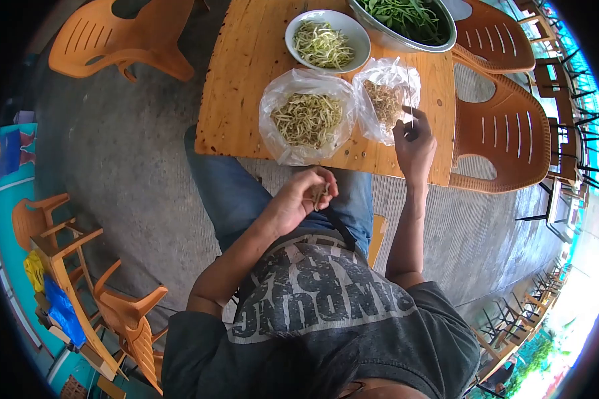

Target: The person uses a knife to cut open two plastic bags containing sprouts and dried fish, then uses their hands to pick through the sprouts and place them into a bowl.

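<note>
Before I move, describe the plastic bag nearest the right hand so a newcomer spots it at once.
Start at the wooden table, on the side nearest the camera. By the right hand lies a clear plastic bag; its smaller, browner heap sets it apart from the fuller bag of sprouts.

Sprout bag (269, 112) on table (233, 86), bowl (361, 44) behind, second bag (408, 74) right, seemingly holding scraps (382, 100); basin (406, 44) beyond
</note>
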Action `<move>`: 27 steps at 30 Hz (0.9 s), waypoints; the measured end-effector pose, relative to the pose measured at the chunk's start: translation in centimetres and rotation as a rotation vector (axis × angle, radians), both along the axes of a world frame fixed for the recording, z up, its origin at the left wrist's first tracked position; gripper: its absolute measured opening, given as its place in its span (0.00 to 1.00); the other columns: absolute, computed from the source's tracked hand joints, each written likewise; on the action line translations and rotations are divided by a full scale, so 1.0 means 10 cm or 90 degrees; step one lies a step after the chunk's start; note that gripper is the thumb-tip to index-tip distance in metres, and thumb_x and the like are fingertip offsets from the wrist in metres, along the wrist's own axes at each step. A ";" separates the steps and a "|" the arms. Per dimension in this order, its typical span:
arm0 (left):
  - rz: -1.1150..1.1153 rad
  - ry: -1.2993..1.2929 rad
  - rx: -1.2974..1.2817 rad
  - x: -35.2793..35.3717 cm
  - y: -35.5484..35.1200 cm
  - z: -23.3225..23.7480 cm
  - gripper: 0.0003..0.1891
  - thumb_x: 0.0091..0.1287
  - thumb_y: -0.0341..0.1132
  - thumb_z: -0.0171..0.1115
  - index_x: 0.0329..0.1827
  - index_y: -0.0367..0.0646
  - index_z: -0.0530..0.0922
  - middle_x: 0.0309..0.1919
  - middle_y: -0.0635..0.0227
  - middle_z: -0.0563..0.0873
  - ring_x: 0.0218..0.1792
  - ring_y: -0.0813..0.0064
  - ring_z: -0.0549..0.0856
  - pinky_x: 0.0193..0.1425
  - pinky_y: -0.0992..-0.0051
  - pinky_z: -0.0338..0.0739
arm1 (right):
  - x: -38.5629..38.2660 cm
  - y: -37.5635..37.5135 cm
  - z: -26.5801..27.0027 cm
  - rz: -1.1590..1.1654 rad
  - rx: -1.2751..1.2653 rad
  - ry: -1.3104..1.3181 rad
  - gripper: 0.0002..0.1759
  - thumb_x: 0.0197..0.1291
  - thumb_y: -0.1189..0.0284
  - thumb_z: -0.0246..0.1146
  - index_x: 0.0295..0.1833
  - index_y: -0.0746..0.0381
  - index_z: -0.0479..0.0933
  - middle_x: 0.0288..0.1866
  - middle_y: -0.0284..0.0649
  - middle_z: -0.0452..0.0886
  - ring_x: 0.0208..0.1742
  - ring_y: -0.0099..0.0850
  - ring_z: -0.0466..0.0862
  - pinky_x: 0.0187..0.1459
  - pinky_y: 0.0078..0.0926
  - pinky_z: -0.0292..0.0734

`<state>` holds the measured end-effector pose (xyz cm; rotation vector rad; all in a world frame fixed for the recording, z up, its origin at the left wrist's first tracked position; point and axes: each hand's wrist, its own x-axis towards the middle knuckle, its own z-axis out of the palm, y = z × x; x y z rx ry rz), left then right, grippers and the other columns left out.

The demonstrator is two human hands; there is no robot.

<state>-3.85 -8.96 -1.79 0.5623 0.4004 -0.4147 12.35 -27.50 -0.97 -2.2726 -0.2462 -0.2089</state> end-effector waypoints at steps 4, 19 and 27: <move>0.112 -0.019 -0.003 0.03 0.21 -0.01 0.10 0.69 0.39 0.53 0.38 0.42 0.75 0.32 0.69 0.79 0.29 0.82 0.76 0.34 0.81 0.72 | -0.22 0.24 0.18 0.091 0.106 0.086 0.13 0.54 0.76 0.63 0.46 0.66 0.81 0.23 0.40 0.79 0.19 0.21 0.72 0.24 0.24 0.68; 0.174 -0.095 0.165 0.20 0.47 -0.02 0.12 0.71 0.36 0.54 0.50 0.39 0.78 0.33 0.73 0.79 0.31 0.85 0.75 0.35 0.84 0.70 | -0.38 0.51 0.00 0.253 -0.120 0.120 0.13 0.52 0.67 0.69 0.39 0.65 0.81 0.27 0.46 0.82 0.27 0.41 0.83 0.31 0.33 0.75; 0.178 -0.073 0.214 0.21 0.44 -0.07 0.10 0.70 0.38 0.57 0.46 0.41 0.78 0.33 0.73 0.79 0.32 0.85 0.74 0.35 0.83 0.69 | -0.40 0.58 -0.15 0.223 -0.093 0.093 0.14 0.51 0.66 0.72 0.35 0.66 0.81 0.16 0.38 0.73 0.17 0.26 0.70 0.24 0.27 0.68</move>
